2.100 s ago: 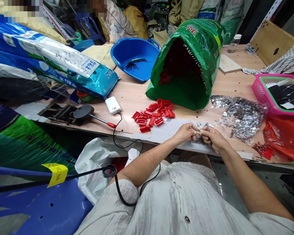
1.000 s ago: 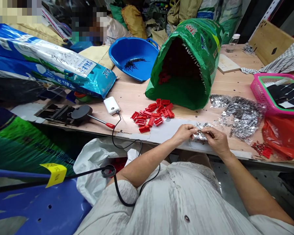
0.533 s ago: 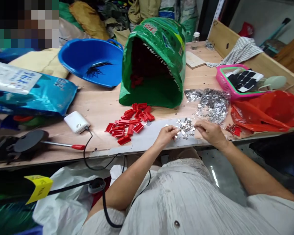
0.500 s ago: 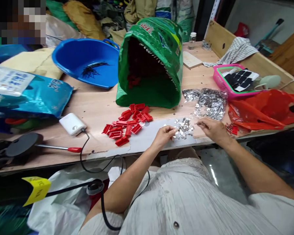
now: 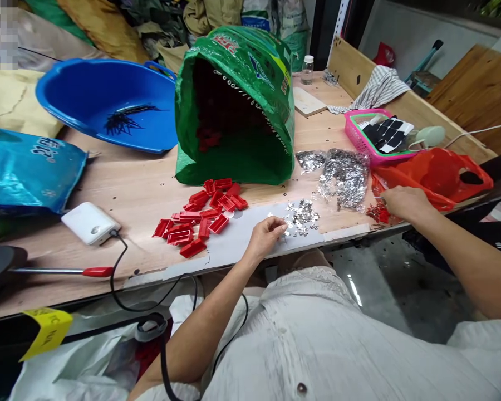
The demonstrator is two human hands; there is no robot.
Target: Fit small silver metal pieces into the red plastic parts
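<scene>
My left hand (image 5: 266, 238) rests at the front of a grey sheet (image 5: 242, 231), its thumb and fingertips pinched together. Whatever lies in that pinch is too small to make out. Just beside its fingertips is a loose pile of small silvery metal pieces (image 5: 304, 214). Farther right, my right hand (image 5: 404, 201) is over a small heap of tiny red parts (image 5: 378, 213). Its fingers are closed, and a thin pale sliver shows at their tips; I cannot tell what it is. Several red plastic housings (image 5: 200, 217) lie left of the metal pile.
A green sack (image 5: 237, 167) with red parts inside lies behind the housings, mouth facing me. Around it are a blue basin (image 5: 150, 133), clear bags of metal pieces (image 5: 344, 175), a pink basket (image 5: 354, 133) and a red plastic bag (image 5: 426, 172). A white power bank (image 5: 89, 223) trails a black cable.
My right hand has moved right, from beside the metal pieces to the tiny red parts. My left hand stays pinched by the metal pile. The whole view has shifted right.
</scene>
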